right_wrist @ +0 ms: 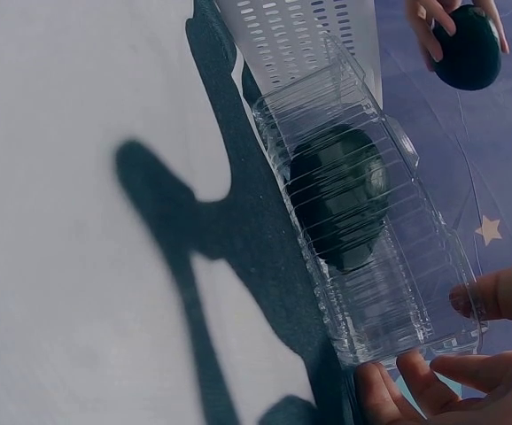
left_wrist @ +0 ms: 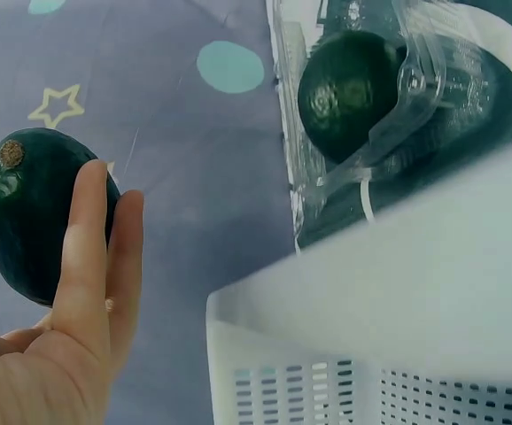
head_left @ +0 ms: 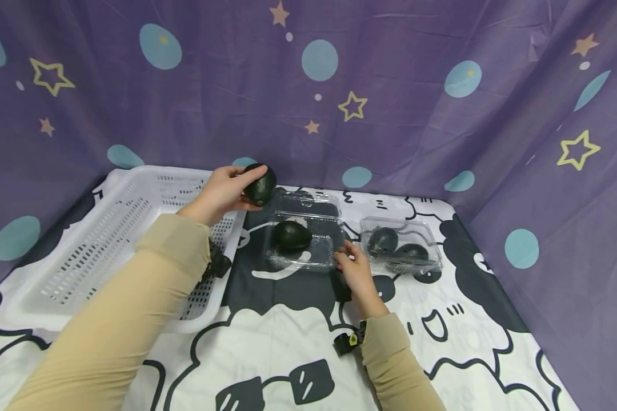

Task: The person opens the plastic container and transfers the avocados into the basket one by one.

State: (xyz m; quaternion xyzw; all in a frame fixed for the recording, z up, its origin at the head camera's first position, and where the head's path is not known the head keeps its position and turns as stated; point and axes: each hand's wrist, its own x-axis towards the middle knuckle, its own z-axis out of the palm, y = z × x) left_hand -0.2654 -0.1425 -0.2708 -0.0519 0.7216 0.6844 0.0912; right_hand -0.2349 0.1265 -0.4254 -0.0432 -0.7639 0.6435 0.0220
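Observation:
In the head view my left hand (head_left: pixel 220 193) holds a dark green avocado (head_left: pixel 263 186) up beyond the basket's far right corner. The left wrist view shows the stem end of this avocado (left_wrist: pixel 34 208), with fingers curled round its side. Below and right of it lies an open clear plastic clamshell container (head_left: pixel 325 246), one avocado (head_left: pixel 291 235) in its left part. My right hand (head_left: pixel 359 273) pinches the container's right edge; in the right wrist view the thumb (right_wrist: pixel 497 297) is on one side and the fingers on the other.
A large white slotted basket (head_left: pixel 217 299) stands on the left. To the right is a second clear container (head_left: pixel 423 229) with two dark avocados (head_left: pixel 383 240) inside. A purple curtain (head_left: pixel 391 114) rises behind the patterned cloth (head_left: pixel 272 354).

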